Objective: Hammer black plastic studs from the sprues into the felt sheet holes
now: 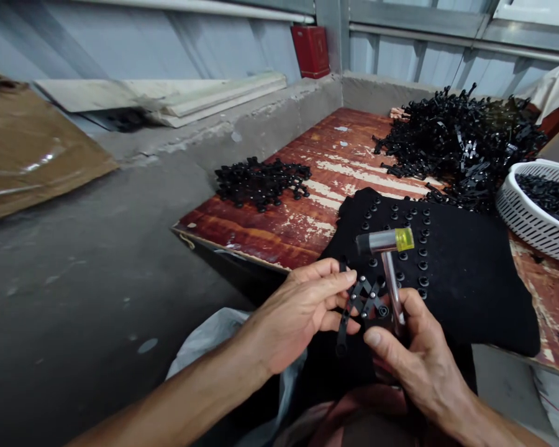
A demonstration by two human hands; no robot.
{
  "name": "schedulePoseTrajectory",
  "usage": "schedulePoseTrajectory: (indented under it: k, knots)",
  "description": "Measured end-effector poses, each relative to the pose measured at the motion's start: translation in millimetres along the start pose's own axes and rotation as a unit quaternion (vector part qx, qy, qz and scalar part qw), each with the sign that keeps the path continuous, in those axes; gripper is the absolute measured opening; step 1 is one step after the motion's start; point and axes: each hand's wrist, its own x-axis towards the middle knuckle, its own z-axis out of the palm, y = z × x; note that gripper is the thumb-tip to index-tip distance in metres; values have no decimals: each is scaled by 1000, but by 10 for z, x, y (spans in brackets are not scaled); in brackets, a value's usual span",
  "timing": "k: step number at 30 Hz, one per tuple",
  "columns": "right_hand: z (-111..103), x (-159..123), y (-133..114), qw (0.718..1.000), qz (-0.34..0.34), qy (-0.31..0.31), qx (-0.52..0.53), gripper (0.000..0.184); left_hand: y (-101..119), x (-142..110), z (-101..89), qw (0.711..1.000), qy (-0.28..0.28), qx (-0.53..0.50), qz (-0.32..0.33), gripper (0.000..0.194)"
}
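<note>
My left hand [302, 307] pinches a black plastic lattice piece [361, 301] made of crossed strips joined by small studs. My right hand [410, 351] also touches that lattice with its thumb while its fingers grip the metal handle of a small hammer [387, 248]. The hammer stands upright, with a chrome head, one black face and one yellow face. Both hands hover over the near edge of a black jig board [470, 279] dotted with round pegs.
A worn red wooden board [307, 217] carries a small heap of black parts [261, 181] and a large heap [461, 146]. A white basket [522, 208] of black pieces sits at right. Grey concrete floor [97, 279], cardboard [32, 149] and a red box [311, 51] lie beyond.
</note>
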Motion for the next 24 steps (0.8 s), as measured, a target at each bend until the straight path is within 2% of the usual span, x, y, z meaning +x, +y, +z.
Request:
schedulePoseTrajectory:
  k: [2, 4, 6, 7, 8, 9, 10, 11, 12, 13, 15, 17, 18, 20, 22, 24]
  knots:
    - [35, 32, 11, 997, 12, 22, 68, 24, -55, -30, -40, 1000, -20, -13, -5, 25]
    - [10, 64, -12, 993, 29, 20, 110, 26, -110, -65, -135, 998, -41, 31, -30, 27]
    - [-54, 93, -57, 992, 53, -6, 114, 25, -145, -115, -259, 990, 0, 141, -10, 32]
    - [-89, 106, -84, 993, 61, -22, 103, 23, -147, -147, -317, 974, 66, 210, 48, 32]
    - [-117, 119, -109, 993, 66, -40, 90, 20, -136, -180, -363, 943, 133, 278, 123, 32]
    - [-135, 133, -133, 993, 68, -61, 80, 18, -113, -211, -393, 900, 189, 335, 206, 36]
    - [-142, 148, -154, 991, 72, -84, 78, 16, -80, -234, -405, 861, 201, 383, 267, 42]
    - [-137, 166, -171, 988, 78, -104, 85, 14, -40, -246, -400, 839, 169, 420, 300, 48]
    - [-124, 185, -186, 984, 86, -118, 97, 14, 0, -243, -383, 837, 108, 439, 309, 52]
    - [-106, 206, -197, 982, 94, -124, 111, 14, 36, -224, -357, 852, 32, 433, 292, 52]
    - [-74, 247, -210, 979, 97, -122, 128, 16, 79, -150, -297, 910, -96, 344, 209, 52]
    - [-60, 273, -207, 982, 70, -120, 124, 19, 75, -66, -246, 951, -162, 234, 119, 51]
    - [-60, 276, -198, 985, 48, -118, 114, 20, 60, -33, -226, 963, -166, 192, 93, 49]
    - [-64, 262, -164, 991, 10, -93, 91, 23, 19, -2, -197, 977, -137, 138, 86, 48]
    - [-58, 233, -113, 995, 0, -54, 78, 29, -18, -11, -171, 988, -67, 92, 103, 47]
    - [-30, 208, -59, 995, 22, -31, 94, 34, -46, -35, -139, 992, 6, 51, 119, 49]
